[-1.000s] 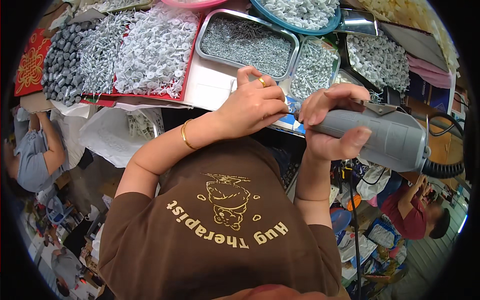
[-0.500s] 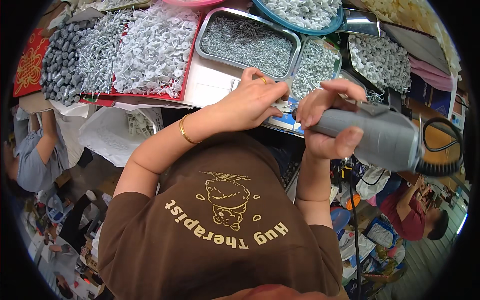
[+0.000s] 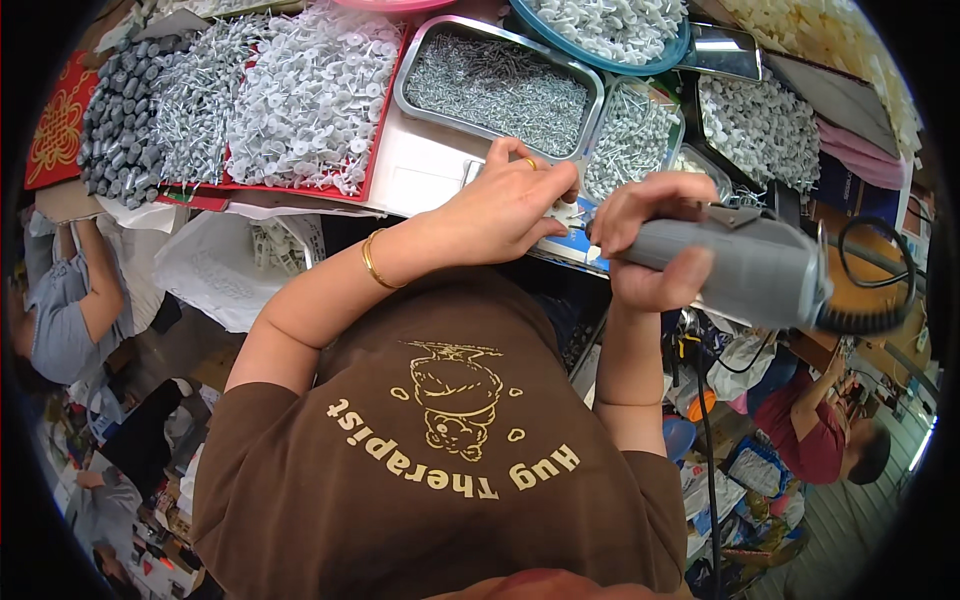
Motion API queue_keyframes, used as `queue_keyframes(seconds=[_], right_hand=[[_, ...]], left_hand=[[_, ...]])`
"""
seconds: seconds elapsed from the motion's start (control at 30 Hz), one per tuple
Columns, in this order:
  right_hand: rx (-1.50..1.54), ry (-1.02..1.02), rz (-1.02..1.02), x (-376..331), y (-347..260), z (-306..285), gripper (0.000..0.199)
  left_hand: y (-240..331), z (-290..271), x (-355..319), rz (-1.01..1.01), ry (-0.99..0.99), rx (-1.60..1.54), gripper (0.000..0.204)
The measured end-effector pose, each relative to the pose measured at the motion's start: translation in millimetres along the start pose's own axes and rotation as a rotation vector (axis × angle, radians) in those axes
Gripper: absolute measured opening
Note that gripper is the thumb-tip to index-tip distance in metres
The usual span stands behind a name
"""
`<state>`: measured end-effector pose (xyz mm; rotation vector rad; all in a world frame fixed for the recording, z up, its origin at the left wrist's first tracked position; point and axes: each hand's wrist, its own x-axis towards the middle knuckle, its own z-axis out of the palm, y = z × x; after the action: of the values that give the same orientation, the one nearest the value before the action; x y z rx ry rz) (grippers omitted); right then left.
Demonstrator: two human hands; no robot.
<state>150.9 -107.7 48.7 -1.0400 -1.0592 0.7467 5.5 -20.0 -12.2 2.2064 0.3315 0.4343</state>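
My right hand (image 3: 655,245) is wrapped round a grey electric screwdriver (image 3: 740,262), its bit pointing left. Between the thumb and fingers of my left hand (image 3: 515,205) is a small white plastic piece (image 3: 567,212); its exact kind is hard to make out. The screwdriver's tip meets or nearly meets this piece. Just beyond my hands stands a metal tray (image 3: 597,100) of small screws (image 3: 500,90). To its right lies a clear container with longer screws (image 3: 630,140).
A red tray (image 3: 385,130) at the left holds white round-headed parts, screws and grey plugs. A blue bowl (image 3: 685,45) and a black tray (image 3: 705,135) contain white parts. Below the table's edge hangs a white bag (image 3: 200,270). Other people sit at both sides.
The rear end of the screwdriver has shifted slightly up and left, with my right hand tilting along. My left hand keeps its place and its pinch on the white piece.
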Motion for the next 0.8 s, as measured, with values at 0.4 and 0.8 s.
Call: queue_keyframes(seconds=[0.4,0.8], right_hand=[[-0.051,0.127,0.032,19,14,4,0.066],[-0.014,-0.069,0.101,30,20,23,0.070]], left_hand=[[-4,-26,-23,-0.094,0.061,0.081,0.046],[-8,-12,-45,-0.376,0.259,-0.112,0.040]])
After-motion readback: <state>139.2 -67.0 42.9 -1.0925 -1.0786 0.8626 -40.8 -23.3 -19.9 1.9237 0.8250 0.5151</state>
